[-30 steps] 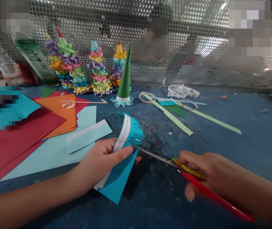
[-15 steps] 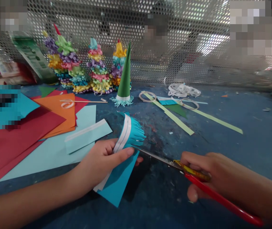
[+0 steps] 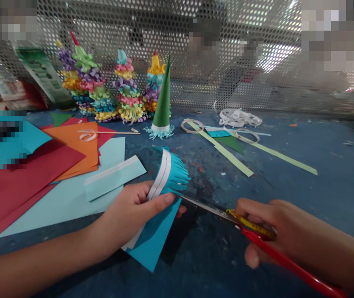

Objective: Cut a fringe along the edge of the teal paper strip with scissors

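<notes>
My left hand [image 3: 130,211] grips a sheet of blue paper [image 3: 154,236], its thumb lying across a white strip [image 3: 160,180] stuck along the sheet. A cut fringe [image 3: 177,174] runs along the sheet's upper edge. My right hand [image 3: 276,227] holds red-handled scissors [image 3: 223,214] with a yellow part at the pivot. Their metal blades point left, and the tips reach the fringe's lower end just beyond my left thumb. A green paper cone [image 3: 163,103] with a fringed base stands farther off, beyond both hands.
Red, orange and pale blue paper sheets [image 3: 71,203] lie at the left. Pale green strips [image 3: 223,151] and white paper curls [image 3: 239,118] lie at the back right. Several curled-paper trees [image 3: 129,91] stand before a perforated metal screen [image 3: 164,25] on the blue worktop [image 3: 288,186].
My right hand and the scissors have shifted slightly right and down. The blue fringe sits slightly farther right, and the blade tips remain beside it.
</notes>
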{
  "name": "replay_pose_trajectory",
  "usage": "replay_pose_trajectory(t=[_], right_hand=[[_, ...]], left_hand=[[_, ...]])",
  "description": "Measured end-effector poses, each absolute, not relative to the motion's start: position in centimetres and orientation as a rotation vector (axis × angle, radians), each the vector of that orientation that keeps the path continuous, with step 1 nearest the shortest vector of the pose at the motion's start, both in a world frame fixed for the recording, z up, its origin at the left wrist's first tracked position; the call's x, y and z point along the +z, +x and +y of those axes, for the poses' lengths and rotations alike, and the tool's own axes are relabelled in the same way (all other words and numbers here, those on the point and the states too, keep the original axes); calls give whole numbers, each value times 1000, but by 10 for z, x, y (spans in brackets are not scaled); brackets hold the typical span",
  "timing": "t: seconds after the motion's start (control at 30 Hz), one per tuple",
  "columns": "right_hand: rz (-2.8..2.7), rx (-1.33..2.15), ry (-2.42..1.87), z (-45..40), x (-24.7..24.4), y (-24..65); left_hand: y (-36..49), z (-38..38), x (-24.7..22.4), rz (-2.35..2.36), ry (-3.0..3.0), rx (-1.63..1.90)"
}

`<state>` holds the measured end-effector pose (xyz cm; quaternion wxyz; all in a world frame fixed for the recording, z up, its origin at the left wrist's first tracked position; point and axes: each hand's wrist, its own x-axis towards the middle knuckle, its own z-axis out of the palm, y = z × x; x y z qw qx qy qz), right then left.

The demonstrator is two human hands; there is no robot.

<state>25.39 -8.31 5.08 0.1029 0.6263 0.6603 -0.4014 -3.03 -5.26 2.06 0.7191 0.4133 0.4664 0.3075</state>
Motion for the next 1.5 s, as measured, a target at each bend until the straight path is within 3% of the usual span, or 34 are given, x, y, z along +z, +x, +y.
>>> replay_pose_trajectory(t=[0.27, 0.43, 0.7, 1.5], right_hand=[[1998, -1269, 1795, -84, 46, 253], [2075, -1024, 1812, -84, 45, 257], [2158, -1081, 1776, -83, 43, 259], [2358, -753, 1779, -81, 40, 259]], left_hand=[[-31, -54, 18, 1025, 931, 673], [-30, -55, 22, 1018, 904, 672], [-34, -54, 20, 989, 867, 634], [-35, -53, 22, 1021, 881, 666]])
